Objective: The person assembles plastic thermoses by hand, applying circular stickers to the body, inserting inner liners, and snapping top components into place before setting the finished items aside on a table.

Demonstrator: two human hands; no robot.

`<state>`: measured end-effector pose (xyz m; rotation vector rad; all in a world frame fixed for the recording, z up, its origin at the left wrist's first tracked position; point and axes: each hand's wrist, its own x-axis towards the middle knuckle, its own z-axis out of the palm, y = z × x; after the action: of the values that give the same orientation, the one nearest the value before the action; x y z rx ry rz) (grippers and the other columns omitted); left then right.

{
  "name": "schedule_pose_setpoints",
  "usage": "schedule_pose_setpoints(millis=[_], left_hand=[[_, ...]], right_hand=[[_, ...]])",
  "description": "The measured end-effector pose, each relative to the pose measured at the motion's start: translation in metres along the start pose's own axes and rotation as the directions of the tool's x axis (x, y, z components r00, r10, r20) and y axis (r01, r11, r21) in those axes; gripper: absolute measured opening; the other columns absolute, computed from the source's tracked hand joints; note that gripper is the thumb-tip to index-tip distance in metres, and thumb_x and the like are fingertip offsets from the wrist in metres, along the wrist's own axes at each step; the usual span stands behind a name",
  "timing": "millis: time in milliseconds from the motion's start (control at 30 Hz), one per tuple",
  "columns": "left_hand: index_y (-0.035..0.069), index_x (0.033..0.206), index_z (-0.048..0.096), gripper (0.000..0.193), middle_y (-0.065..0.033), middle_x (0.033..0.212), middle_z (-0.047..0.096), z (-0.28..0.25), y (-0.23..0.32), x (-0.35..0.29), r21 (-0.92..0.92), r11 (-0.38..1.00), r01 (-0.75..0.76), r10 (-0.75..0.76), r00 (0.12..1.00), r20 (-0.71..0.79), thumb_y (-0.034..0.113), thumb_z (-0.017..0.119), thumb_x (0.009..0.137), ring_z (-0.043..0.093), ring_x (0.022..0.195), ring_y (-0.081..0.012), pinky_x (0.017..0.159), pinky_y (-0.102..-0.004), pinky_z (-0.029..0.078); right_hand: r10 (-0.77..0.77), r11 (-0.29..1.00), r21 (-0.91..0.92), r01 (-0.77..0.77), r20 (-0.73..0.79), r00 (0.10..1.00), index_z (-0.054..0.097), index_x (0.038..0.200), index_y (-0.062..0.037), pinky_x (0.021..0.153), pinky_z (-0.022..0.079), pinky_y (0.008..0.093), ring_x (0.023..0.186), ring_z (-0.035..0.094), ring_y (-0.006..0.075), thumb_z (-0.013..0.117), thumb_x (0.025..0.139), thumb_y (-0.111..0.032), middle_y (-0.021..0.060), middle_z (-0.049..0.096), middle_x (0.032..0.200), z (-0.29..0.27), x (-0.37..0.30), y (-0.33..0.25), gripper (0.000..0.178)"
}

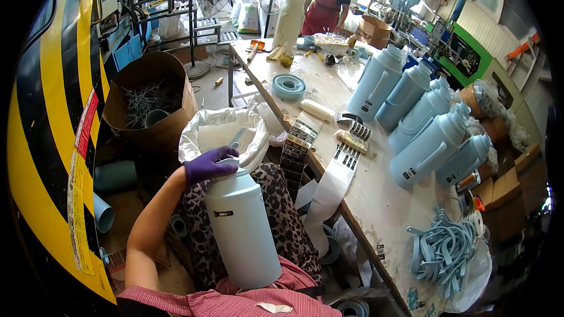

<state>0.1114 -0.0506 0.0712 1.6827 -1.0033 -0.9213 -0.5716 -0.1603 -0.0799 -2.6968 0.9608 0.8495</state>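
My left hand (211, 166), in a purple glove, is closed over the neck of a light-blue thermos flask body (242, 232). The flask rests on my lap, leaning slightly, and a small dark label (223, 214) sits high on its side. No handle shows on the side facing up. Just beyond the hand stands a white bag-lined bin (226, 135) with a light-blue handle piece (237, 137) inside. My right hand is out of sight.
On the worktable to my right stand several finished-looking blue flasks (426, 141), a pile of blue handles (443, 252), label strips (338, 176) and a tape-like ring (288, 86). A carton of thin rods (147, 100) stands left. Across the table is a person (325, 6).
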Motion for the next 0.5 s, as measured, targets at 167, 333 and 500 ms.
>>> schedule_pose_setpoints(millis=[167,333,500], left_hand=[[-0.001,0.138,0.058,0.052,-0.0083,0.114,0.068,-0.023,0.016,-0.04,-0.032,0.999,-0.041,0.035,0.985,-0.168,0.024,0.069,0.093,0.063,0.102,-0.0143,0.093,-0.0297,0.052],[-0.002,0.142,0.051,0.053,-0.0121,0.112,0.066,-0.055,0.031,-0.048,-0.446,0.777,-0.445,0.25,0.867,-0.431,0.023,0.063,0.097,0.065,0.1,-0.0182,0.086,-0.0345,0.055],[-0.002,0.134,0.053,0.042,-0.0144,0.118,0.064,-0.065,-0.076,-0.064,0.211,0.812,-0.545,0.563,0.634,-0.53,0.021,0.061,0.099,0.064,0.104,-0.0206,0.091,-0.0347,0.053]], right_hand=[[-0.064,0.998,-0.028,0.064,-0.014,0.998,0.061,0.133,-0.0087,0.108,0.039,0.0549,0.134,0.045,0.0433,0.058,0.091,-0.024,0.0238,0.053,0.14,-0.003,-0.004,0.025,0.044],[-0.122,0.963,-0.205,0.176,0.254,0.96,0.061,0.134,-0.0079,0.109,0.039,0.0574,0.138,0.042,0.0464,0.057,0.091,-0.019,0.0255,0.049,0.147,-0.035,-0.009,0.065,0.045],[-0.255,0.966,0.092,0.243,0.158,0.954,0.065,0.126,-0.0092,0.111,0.039,0.0556,0.136,0.041,0.0508,0.058,0.093,-0.022,0.0284,0.051,0.143,0.005,-0.001,0.106,0.037]])
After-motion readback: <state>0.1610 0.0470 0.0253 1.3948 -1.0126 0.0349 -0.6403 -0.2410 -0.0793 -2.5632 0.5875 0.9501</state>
